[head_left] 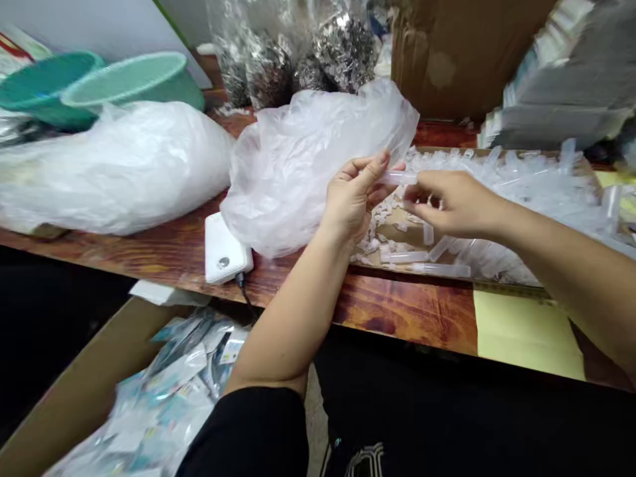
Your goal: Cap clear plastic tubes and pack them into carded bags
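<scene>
On the tabletop [407, 305], a bulging white bag [139, 169] fills the left of the frame, a crumpled bag [293, 159] the centre. Just right of centre, the left hand [350, 202] pinches a translucent tube [401, 177] between thumb and fingers; the right hand [454, 202] curls by its right end, I can't tell whether gripping, over a carton [405, 235] of loose tubes [442, 269].
</scene>
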`<state>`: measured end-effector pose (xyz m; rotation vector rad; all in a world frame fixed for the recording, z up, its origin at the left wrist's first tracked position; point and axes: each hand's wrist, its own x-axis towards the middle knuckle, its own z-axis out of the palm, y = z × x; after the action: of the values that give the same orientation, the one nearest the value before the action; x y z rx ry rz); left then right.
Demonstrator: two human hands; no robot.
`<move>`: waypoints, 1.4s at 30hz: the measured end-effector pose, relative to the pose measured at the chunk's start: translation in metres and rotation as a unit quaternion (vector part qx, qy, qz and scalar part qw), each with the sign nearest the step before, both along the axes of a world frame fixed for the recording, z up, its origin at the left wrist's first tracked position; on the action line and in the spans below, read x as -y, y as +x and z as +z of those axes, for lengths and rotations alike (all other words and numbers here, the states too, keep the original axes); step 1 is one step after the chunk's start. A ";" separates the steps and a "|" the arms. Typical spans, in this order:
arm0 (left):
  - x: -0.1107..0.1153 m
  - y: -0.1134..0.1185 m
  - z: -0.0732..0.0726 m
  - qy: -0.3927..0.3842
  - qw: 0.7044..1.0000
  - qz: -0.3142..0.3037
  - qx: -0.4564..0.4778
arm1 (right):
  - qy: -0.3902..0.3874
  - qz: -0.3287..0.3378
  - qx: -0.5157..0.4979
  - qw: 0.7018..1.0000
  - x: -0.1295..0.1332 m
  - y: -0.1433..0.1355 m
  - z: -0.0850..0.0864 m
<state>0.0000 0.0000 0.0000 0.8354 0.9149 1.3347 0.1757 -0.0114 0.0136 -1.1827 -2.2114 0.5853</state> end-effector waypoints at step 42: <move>0.023 0.022 -0.033 0.313 0.791 0.094 -0.518 | 0.312 -0.070 -0.010 0.948 0.059 0.027 -0.021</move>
<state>0.0219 -0.0225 -0.0329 2.1749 1.4218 1.3257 0.2025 -0.0703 -0.0071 -0.9660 -2.0389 -0.1638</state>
